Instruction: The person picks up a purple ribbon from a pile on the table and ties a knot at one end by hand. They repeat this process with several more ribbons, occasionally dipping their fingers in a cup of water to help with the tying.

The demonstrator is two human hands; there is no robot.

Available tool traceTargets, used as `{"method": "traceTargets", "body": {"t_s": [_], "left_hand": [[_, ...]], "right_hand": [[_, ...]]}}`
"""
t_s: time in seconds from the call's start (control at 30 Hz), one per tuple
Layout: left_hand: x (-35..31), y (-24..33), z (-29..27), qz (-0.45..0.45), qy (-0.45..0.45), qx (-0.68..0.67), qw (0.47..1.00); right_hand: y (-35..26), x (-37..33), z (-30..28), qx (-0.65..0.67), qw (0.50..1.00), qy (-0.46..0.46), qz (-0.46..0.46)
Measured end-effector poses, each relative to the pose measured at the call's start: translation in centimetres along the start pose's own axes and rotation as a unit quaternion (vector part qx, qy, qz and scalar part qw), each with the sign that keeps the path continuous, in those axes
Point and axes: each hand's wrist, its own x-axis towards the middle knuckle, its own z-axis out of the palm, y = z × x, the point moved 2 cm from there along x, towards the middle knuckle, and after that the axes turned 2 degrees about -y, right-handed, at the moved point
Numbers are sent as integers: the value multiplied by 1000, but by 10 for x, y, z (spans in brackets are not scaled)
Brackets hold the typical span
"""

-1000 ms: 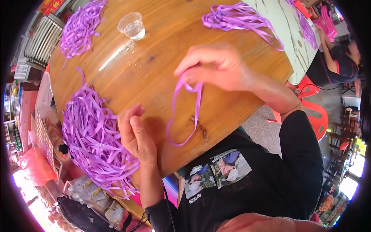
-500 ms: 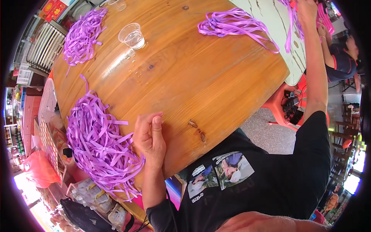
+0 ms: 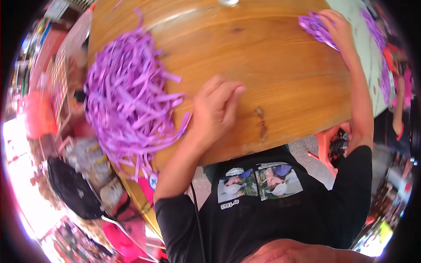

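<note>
My left hand (image 3: 217, 107) hovers over the wooden table just right of a big heap of purple ribbons (image 3: 131, 94). Its fingers are curled in toward the thumb, and nothing shows in them. At the table's far right edge, my right hand (image 3: 337, 30) has its fingers bent down around a smaller bundle of purple ribbons (image 3: 316, 27). The fingertips are partly hidden there, and the bundle lies partly under the hand.
The brown wooden table (image 3: 245, 57) meets a pale green surface (image 3: 366, 52) on the right, where more purple ribbons (image 3: 375, 30) hang. A clear cup (image 3: 229, 2) stands at the far edge of view. A black bag (image 3: 72, 188) lies at lower left, and a red stool (image 3: 326, 142) stands at right.
The view has shifted, so the ribbon heap and cup sit differently. My right hand has come back from the ribbons over the pale surface to the bundle on the table. My left hand stays curled.
</note>
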Motion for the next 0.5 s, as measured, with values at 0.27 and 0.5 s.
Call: {"method": "traceTargets", "body": {"t_s": [0.27,0.5], "left_hand": [[-10,-1,7,101,-13,52,993],[-20,-2,16,151,-88,78,982]], "right_hand": [[-201,19,14,222,954,-43,-196],[-350,38,58,328,852,-35,-406]]}}
